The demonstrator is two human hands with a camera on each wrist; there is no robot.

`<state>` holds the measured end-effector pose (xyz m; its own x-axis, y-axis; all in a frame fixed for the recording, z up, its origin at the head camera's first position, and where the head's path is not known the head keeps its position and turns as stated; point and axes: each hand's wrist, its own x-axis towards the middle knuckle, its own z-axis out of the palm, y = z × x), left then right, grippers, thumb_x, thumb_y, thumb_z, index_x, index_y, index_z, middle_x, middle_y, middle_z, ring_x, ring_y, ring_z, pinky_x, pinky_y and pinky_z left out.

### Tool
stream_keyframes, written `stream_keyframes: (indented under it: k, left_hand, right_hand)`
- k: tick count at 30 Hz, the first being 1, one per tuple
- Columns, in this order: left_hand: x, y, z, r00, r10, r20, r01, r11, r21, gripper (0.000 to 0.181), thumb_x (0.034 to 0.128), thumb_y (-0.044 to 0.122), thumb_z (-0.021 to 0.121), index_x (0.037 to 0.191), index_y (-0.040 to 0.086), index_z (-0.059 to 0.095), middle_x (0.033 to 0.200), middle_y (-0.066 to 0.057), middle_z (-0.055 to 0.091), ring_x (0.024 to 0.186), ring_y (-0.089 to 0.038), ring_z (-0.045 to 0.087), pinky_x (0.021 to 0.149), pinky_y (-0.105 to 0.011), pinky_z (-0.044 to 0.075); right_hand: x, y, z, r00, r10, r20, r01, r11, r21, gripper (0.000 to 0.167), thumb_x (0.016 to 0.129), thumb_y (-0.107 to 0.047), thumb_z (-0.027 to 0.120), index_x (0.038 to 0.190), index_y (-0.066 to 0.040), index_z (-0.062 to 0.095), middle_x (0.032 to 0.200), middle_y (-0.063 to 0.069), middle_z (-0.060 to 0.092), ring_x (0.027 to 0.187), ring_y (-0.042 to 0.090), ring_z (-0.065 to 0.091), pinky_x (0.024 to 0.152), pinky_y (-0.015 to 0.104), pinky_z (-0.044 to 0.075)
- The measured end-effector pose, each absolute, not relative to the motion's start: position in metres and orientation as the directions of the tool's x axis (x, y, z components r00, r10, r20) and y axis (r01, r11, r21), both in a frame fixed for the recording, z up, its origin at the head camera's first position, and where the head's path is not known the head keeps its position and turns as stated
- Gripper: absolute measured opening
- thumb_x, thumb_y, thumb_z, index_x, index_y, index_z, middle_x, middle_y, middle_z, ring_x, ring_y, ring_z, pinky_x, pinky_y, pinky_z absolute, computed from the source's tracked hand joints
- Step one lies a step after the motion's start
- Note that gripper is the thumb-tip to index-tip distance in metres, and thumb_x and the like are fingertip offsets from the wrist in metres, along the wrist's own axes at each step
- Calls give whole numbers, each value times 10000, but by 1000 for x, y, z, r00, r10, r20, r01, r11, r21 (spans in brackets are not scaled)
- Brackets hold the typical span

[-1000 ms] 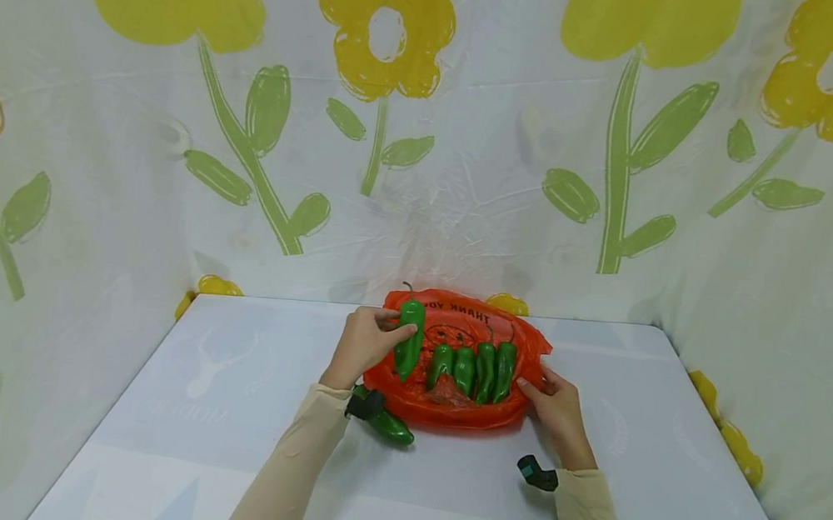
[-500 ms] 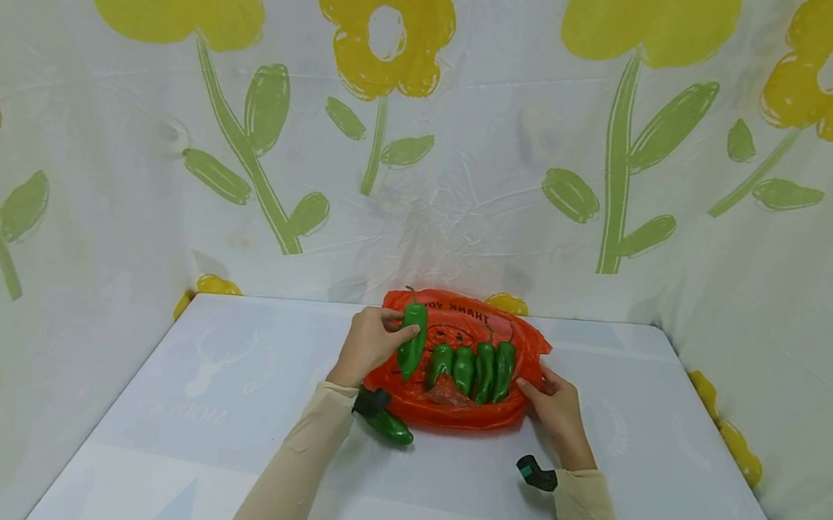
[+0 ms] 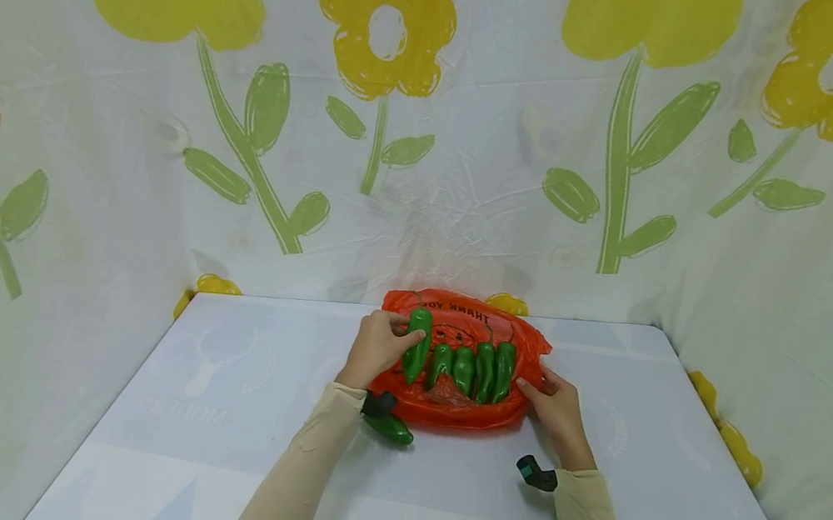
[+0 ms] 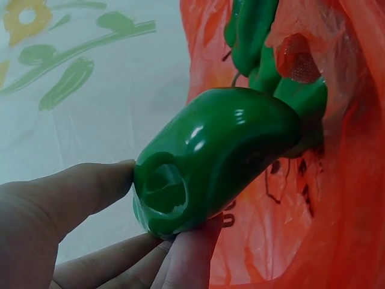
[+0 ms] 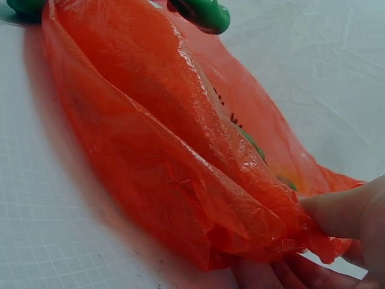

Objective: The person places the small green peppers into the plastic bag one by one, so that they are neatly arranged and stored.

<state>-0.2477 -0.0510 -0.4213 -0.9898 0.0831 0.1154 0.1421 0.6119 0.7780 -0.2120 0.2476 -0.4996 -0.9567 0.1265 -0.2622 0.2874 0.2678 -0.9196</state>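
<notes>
My left hand [image 3: 374,348] pinches a green chili pepper [image 3: 418,348] between thumb and fingers, stem end up, above the left part of a red plastic bag [image 3: 461,419]. Up close in the left wrist view, the same pepper [image 4: 216,150] has its smooth tip facing the bag's contents. Several more green peppers [image 3: 484,374] lie side by side in the spread bag, their lower ends partly covered by its folds. At the bag's right edge, my right hand [image 3: 558,412] grips the plastic, which bunches between thumb and fingers in the right wrist view.
One loose green pepper [image 3: 391,430] lies on the white table [image 3: 469,499], partly behind the left wrist camera [image 3: 377,404]. A flower-print curtain [image 3: 470,173] rises behind and at both sides. Another camera [image 3: 536,474] sits at the right wrist.
My left hand has moved to the right and slightly down with its pepper, nearer the row in the bag. The right hand and the bag have stayed in place.
</notes>
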Motion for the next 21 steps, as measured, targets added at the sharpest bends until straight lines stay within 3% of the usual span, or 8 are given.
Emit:
stream_keyframes:
  k: [12,21]
  left_hand:
    - [-249,-44,-428,-992,82,91,123,651,749,397,924,257,791,1175,-48,749,1093,-214,774,674,-168,659,622,-273,523]
    - [-251,-41,-433,-995,69,78,104,679,727,404,916,252,800,1181,-48,746,1066,-202,783,638,-133,627,590,-241,473]
  right_hand:
    - [-213,248,-499,-954,129,-270,295,263,-918,693,1041,-275,625,1625,-84,305,1585,259,451,1383,390,548,1020,370,565]
    - [-212,249,-502,-956,127,-264,289,271,-918,694,1039,-269,625,1625,-82,303,1573,265,465,1347,378,575,975,333,594]
